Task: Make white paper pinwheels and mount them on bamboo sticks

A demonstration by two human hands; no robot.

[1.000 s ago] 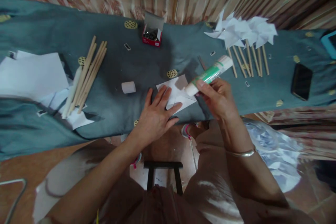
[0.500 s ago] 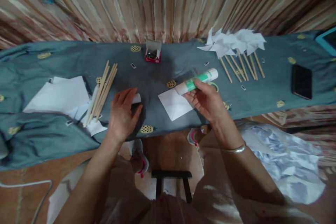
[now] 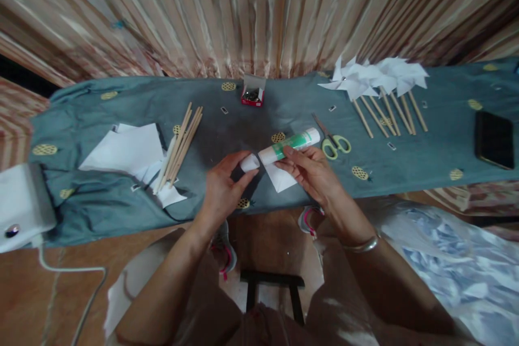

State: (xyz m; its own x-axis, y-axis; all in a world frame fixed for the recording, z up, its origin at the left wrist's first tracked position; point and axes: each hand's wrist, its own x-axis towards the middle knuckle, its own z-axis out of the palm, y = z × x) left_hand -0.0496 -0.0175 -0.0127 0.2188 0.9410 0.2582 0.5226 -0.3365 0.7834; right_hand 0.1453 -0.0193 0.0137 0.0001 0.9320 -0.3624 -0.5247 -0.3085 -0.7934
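My right hand [image 3: 310, 170] grips a white and green glue stick [image 3: 298, 141], tilted with its left end lower. Between thumb and fingers of my left hand [image 3: 227, 184] is a white cap [image 3: 249, 162], its opening facing the glue stick's left end, a small gap apart. Under the glue stick and right hand lies a creased white paper [image 3: 279, 179], partly hidden. Just right of the right hand are scissors [image 3: 334, 143] with pale green handles.
Wooden sticks [image 3: 184, 146] and white paper sheets [image 3: 125, 148] lie at left. A small red box [image 3: 253, 91] of metal bits stands at the back. Paper pinwheels [image 3: 377, 78] on sticks, a black phone [image 3: 493, 139] and a white device [image 3: 24, 208] with a cable share the cloth-covered table.
My left hand has moved right with the cap, close to the glue stick's end. The glue stick has shifted slightly, uncovering the scissors. The view has shifted left, bringing the white device in.
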